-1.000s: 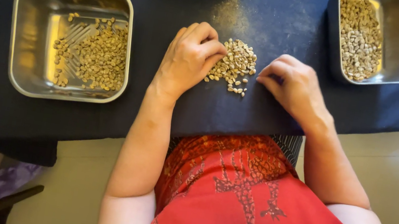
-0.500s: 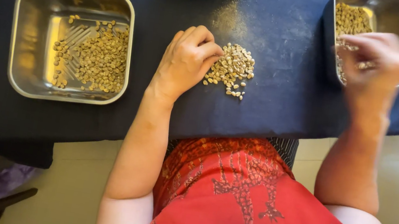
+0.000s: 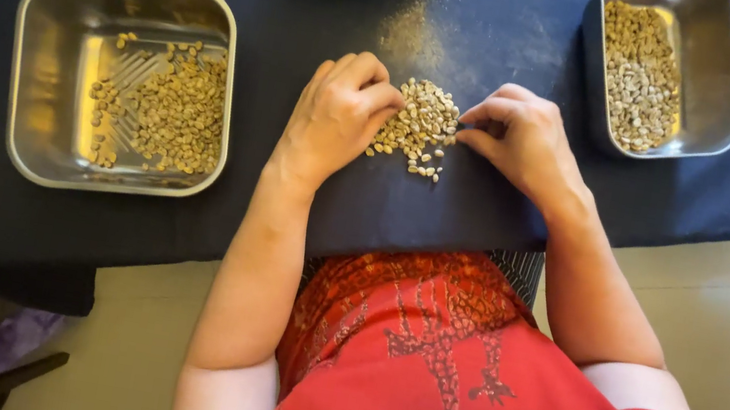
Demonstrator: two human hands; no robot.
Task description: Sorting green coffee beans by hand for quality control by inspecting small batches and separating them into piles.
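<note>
Both hands [image 3: 427, 131] touching pale beans [image 3: 420, 125]

No packages, labels, signs or screens are in view anywhere in the frame.
</note>
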